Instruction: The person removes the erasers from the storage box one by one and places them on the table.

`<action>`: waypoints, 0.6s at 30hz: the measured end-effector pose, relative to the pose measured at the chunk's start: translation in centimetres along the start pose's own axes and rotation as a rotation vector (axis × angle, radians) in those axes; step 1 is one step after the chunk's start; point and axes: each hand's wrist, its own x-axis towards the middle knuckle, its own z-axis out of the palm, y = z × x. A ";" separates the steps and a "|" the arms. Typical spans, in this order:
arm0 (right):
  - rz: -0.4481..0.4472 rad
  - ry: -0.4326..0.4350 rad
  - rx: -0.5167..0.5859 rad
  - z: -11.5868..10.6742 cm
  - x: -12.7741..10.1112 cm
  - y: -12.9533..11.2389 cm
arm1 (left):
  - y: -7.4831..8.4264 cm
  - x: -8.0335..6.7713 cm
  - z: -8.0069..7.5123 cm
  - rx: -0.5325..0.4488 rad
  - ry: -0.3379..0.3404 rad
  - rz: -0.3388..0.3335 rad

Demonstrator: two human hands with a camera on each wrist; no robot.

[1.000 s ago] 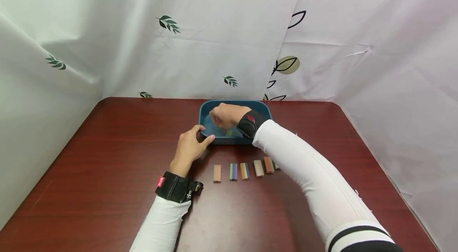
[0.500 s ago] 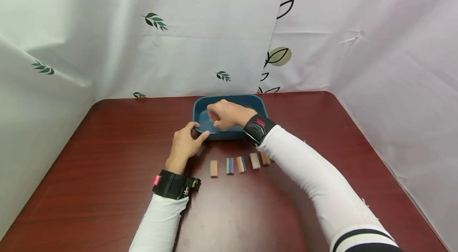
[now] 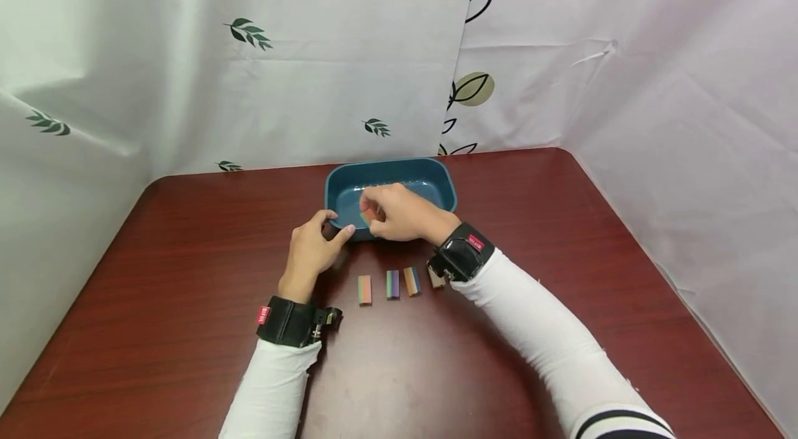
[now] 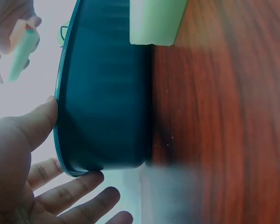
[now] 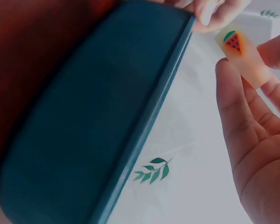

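While our left hand [image 3: 314,250] braces the near-left corner of the teal tray [image 3: 436,172] with thumb and spread fingers, our right hand [image 3: 402,214] pinches one small eraser block [image 5: 240,53] above the tray's near rim. Row of blocks [image 3: 386,284] on the tabletop [image 3: 187,252] lies just nearer us, long axes pointing away; right grip nearer.

Head cam looks down from above; both wrist cams sit super close, all sharing the teal tray [image 3: 389,172]

One teal tray [image 3: 445,184], one held eraser [image 3: 368,217], four erasers [image 3: 392,284] tabled.
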 end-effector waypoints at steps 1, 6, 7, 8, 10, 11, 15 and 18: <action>-0.006 0.007 0.011 0.2 -0.3 -0.1 | 0.0 0.0 0.0 0.001 0.002 -0.001; -0.005 0.017 0.049 1.7 -1.8 -0.3 | -0.2 0.1 -0.1 0.011 0.010 0.004; -0.002 0.017 0.056 2.1 -2.1 -0.3 | -0.2 0.1 -0.1 0.013 0.009 0.006; 0.006 0.014 0.064 2.4 -2.4 -0.3 | -0.2 0.1 -0.1 0.013 0.007 0.006; 0.021 0.010 0.088 3.1 -3.0 -0.5 | -0.2 0.1 0.0 0.012 0.002 0.002; 0.029 0.007 0.102 3.4 -3.2 -0.6 | -0.2 0.1 0.0 0.013 0.001 0.000; 0.056 -0.011 0.136 4.3 -3.9 -1.2 | -0.3 0.1 0.0 0.014 -0.006 -0.016; 0.059 -0.039 0.153 4.8 -4.2 -1.7 | -0.3 0.1 0.1 0.012 -0.002 -0.019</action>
